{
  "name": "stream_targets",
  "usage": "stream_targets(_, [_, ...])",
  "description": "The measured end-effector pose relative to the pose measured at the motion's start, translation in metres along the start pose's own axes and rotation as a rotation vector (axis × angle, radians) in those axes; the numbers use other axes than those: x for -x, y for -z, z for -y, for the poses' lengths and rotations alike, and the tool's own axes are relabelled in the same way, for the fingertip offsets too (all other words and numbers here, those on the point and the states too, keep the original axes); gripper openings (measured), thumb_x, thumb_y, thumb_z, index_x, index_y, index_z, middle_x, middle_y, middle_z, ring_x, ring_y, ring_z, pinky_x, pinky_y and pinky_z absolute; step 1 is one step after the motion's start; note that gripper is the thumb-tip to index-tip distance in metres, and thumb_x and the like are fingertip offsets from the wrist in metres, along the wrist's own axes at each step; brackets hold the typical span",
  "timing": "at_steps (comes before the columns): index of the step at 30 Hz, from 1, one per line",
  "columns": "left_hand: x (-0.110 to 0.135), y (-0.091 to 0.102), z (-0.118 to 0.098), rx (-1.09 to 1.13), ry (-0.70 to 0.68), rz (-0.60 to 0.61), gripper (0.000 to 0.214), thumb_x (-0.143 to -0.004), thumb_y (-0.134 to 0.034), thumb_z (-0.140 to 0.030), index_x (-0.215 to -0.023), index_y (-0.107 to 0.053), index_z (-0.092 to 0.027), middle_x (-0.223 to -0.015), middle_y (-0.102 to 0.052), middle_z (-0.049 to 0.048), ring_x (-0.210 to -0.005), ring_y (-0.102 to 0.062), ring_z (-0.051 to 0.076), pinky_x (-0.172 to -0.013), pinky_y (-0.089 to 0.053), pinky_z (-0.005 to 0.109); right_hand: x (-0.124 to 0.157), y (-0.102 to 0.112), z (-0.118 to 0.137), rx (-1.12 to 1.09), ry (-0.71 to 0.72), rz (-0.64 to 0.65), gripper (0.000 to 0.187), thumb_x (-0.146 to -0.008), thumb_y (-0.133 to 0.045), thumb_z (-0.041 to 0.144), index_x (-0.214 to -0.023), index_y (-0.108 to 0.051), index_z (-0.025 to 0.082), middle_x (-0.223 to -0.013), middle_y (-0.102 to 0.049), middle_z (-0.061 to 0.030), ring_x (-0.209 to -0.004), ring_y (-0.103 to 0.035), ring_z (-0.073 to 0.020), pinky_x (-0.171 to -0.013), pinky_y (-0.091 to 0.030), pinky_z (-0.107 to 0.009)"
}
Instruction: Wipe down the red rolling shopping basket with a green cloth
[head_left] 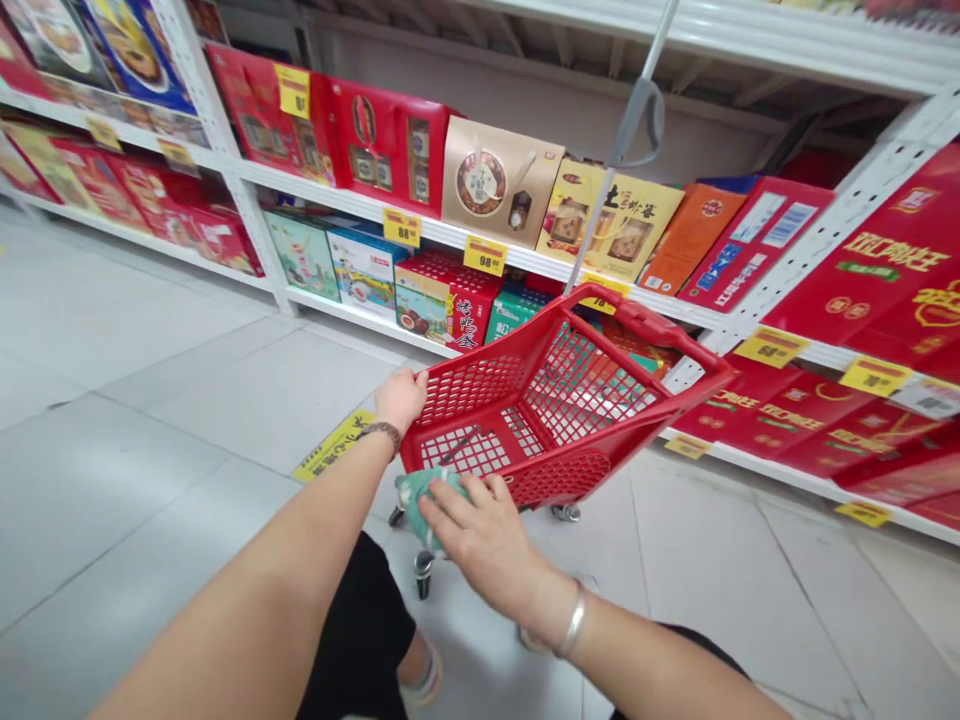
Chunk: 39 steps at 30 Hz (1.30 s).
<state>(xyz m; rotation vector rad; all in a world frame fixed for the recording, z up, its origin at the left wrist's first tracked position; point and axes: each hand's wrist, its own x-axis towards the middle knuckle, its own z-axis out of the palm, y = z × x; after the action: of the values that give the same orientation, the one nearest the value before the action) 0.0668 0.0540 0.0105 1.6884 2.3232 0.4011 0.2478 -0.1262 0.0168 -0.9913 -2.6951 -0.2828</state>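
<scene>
1. Pale floor tiles and white metal shelving fill the feed at my remote station, with both grips low in the middle of the view.
2. My left grip is clenched on the near rim of a red plastic shopping basket. Most of the hold is hidden behind the rim, and a beaded bracelet sits on that wrist.
3. My right grip is closed over a soft green pouch, draped across its top, with a silver bangle on the wrist. I cannot tell whether the pouch is cloth or packaging.
4. The pouch lies against the basket's near wall, just below my left grip in the view. I cannot tell whether it is inside or outside the basket.
5. In my judgement, the best handling here is a firm left hold to steady the tilted basket and light, even right-hand pressure so the soft pouch doesn't slip or crush.
6. Further out, small casters sit beneath the basket, and a long grey pull handle rises from its far rim.
7. Beyond that, the shelving carries red gift boxes with yellow price tags.
</scene>
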Motion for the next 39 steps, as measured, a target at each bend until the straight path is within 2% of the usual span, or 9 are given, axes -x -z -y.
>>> stream_targets(4, [-0.001,0.005,0.002,0.028,-0.012,0.009,0.053,-0.101,-0.032,-0.044,-0.120,-0.069,-0.011,-0.121,-0.075,0.0251,-0.117,-0.071,0.035,-0.093,-0.053,0.042,0.015,0.007,-0.034,0.034,-0.097,0.064,0.040,-0.103,-0.053,0.013,-0.139,-0.061,0.028,-0.145,-0.065,-0.0054,-0.110,-0.055,-0.0251,-0.090,-0.042,-0.044])
stream_targets(12, [-0.011,0.016,0.012,0.076,-0.035,0.041,0.059,-0.101,-0.032,-0.049,-0.120,-0.068,-0.006,-0.123,-0.072,0.0292,-0.118,-0.069,0.039,-0.096,-0.052,0.046,0.070,0.056,-0.176,0.318,-0.424,0.116,0.050,-0.093,-0.056,0.005,-0.136,-0.068,0.028,-0.143,-0.067,-0.0073,-0.113,-0.056,-0.0291,-0.087,-0.038,-0.042])
stream_targets(16, [-0.021,0.017,0.014,0.107,-0.034,0.022,0.058,-0.101,-0.032,-0.050,-0.121,-0.068,-0.009,-0.126,-0.071,0.0276,-0.119,-0.068,0.038,-0.099,-0.052,0.047,0.080,0.069,-0.212,0.430,-0.536,0.078,0.051,-0.091,-0.054,0.006,-0.133,-0.070,0.029,-0.142,-0.068,-0.0058,-0.112,-0.056,-0.0303,-0.087,-0.039,-0.043])
stream_targets(20, [-0.021,0.017,0.016,0.194,-0.037,-0.122,0.056,-0.098,-0.038,-0.046,-0.136,-0.061,-0.013,-0.141,-0.064,0.0239,-0.130,-0.061,0.038,-0.112,-0.044,0.051,0.079,0.063,-0.215,0.454,-0.517,0.038,0.059,-0.084,-0.054,0.003,-0.136,-0.069,0.027,-0.142,-0.067,-0.0072,-0.113,-0.055,-0.0304,-0.089,-0.039,-0.042])
stream_targets(23, [0.001,0.014,0.018,0.277,0.099,-0.219,0.067,-0.096,-0.040,-0.047,-0.151,-0.046,-0.009,-0.151,-0.055,0.0278,-0.138,-0.054,0.042,-0.117,-0.036,0.060,0.077,0.058,-0.218,0.460,-0.455,0.047,0.059,-0.084,-0.055,0.005,-0.136,-0.068,0.028,-0.139,-0.069,-0.0077,-0.108,-0.054,-0.0299,-0.089,-0.037,-0.042])
stream_targets(26, [0.041,0.004,0.017,0.370,0.259,-0.163,0.086,-0.091,-0.048,-0.054,-0.158,-0.032,-0.002,-0.155,-0.046,0.0333,-0.140,-0.050,0.047,-0.113,-0.041,0.063,0.074,0.058,-0.227,0.426,-0.398,0.045,0.048,-0.091,-0.055,0.010,-0.133,-0.069,0.029,-0.133,-0.071,-0.0067,-0.104,-0.052,-0.0288,-0.089,-0.033,-0.040])
stream_targets(31, [0.092,-0.010,0.009,0.280,0.199,-0.068,0.097,-0.088,-0.054,-0.052,-0.162,-0.019,0.000,-0.167,-0.029,0.0328,-0.149,-0.039,0.047,-0.117,-0.033,0.068,0.064,0.063,-0.224,0.365,-0.372,0.073,0.038,-0.095,-0.054,0.010,-0.122,-0.074,0.028,-0.122,-0.075,-0.0054,-0.100,-0.051,-0.0273,-0.090,-0.029,-0.041])
stream_targets(34, [0.091,-0.006,0.012,0.186,0.165,-0.058,0.095,-0.088,-0.056,-0.050,-0.163,-0.020,-0.003,-0.168,-0.028,0.0318,-0.146,-0.043,0.048,-0.119,-0.030,0.067,0.050,0.061,-0.199,0.321,-0.400,0.103,0.038,-0.093,-0.055,0.006,-0.119,-0.074,0.027,-0.120,-0.076,-0.0060,-0.100,-0.051,-0.0268,-0.090,-0.029,-0.041])
stream_targets(39, [0.056,0.005,0.039,0.199,0.165,0.002,0.107,-0.085,-0.063,-0.050,-0.164,-0.011,0.000,-0.166,-0.031,0.0333,-0.145,-0.047,0.044,-0.115,-0.043,0.055,0.012,0.040,-0.137,0.235,-0.354,0.152,0.039,-0.095,-0.054,0.005,-0.122,-0.072,0.025,-0.122,-0.073,-0.0067,-0.105,-0.051,-0.0263,-0.094,-0.030,-0.042])
